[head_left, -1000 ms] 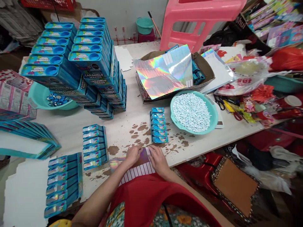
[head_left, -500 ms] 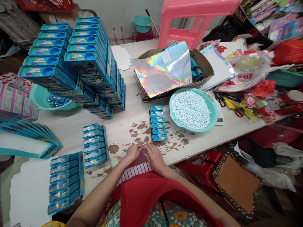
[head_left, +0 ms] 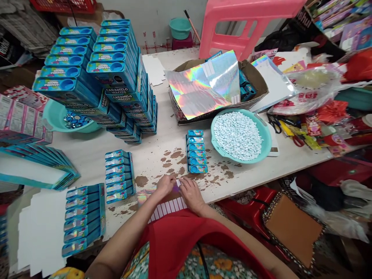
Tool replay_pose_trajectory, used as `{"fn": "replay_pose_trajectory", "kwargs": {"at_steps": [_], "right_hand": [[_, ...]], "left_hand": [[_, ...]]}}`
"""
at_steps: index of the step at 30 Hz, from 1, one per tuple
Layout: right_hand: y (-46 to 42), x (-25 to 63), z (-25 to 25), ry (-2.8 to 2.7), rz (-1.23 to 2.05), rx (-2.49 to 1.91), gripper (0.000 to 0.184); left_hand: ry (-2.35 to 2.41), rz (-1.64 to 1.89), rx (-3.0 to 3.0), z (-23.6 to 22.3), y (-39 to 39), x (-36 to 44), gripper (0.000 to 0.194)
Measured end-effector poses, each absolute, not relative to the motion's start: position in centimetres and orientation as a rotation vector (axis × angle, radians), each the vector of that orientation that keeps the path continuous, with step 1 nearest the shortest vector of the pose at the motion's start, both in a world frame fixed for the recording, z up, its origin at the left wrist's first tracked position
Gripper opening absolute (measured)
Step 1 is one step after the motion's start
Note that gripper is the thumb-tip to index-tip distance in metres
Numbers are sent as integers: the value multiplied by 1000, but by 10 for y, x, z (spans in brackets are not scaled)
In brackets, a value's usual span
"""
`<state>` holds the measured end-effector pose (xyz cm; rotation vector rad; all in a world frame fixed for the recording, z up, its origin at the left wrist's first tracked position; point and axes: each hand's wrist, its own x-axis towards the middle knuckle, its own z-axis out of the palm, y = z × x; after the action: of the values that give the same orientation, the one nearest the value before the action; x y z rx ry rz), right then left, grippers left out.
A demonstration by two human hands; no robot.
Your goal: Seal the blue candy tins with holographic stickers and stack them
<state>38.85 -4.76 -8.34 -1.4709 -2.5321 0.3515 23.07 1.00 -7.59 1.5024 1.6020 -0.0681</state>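
Observation:
My left hand (head_left: 164,185) and my right hand (head_left: 189,193) lie close together on a holographic sticker sheet (head_left: 167,205) at the table's near edge. Fingers of both hands are curled and pinch at a small white strip between them. Just beyond my hands stands a short row of small blue candy boxes (head_left: 196,152). A teal bowl of white candies (head_left: 240,135) sits to the right of that row. More small blue boxes (head_left: 119,176) lie in a column to the left of my hands.
Tall stacks of blue display boxes (head_left: 99,73) fill the back left. A cardboard box with holographic sheets (head_left: 203,87) sits at the back middle. A teal bowl of blue pieces (head_left: 71,118), flat cartons (head_left: 35,170), scissors (head_left: 273,123) and a pink stool (head_left: 247,23) surround the table.
My hands have drawn closer together on the sticker sheet, the right one sliding left toward the left one. The view has shifted slightly.

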Motion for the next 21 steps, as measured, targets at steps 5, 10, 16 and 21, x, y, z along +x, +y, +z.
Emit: {"fn": "replay_pose_trajectory", "kwargs": {"at_steps": [5, 10, 16, 21], "right_hand": [[-42, 396, -56, -2543, 354, -1513, 16], [-29, 412, -9, -2166, 654, -1669, 17], [-11, 428, 10, -1622, 1001, -1717, 16], [-2, 434, -17, -1452, 781, -1879, 16]], "left_hand": [[1649, -112, 1511, -81, 10, 234, 24], [1672, 353, 1518, -61, 7, 239, 28], [1038, 496, 1132, -23, 17, 261, 31], [1053, 405, 1116, -27, 39, 275, 24]]}}
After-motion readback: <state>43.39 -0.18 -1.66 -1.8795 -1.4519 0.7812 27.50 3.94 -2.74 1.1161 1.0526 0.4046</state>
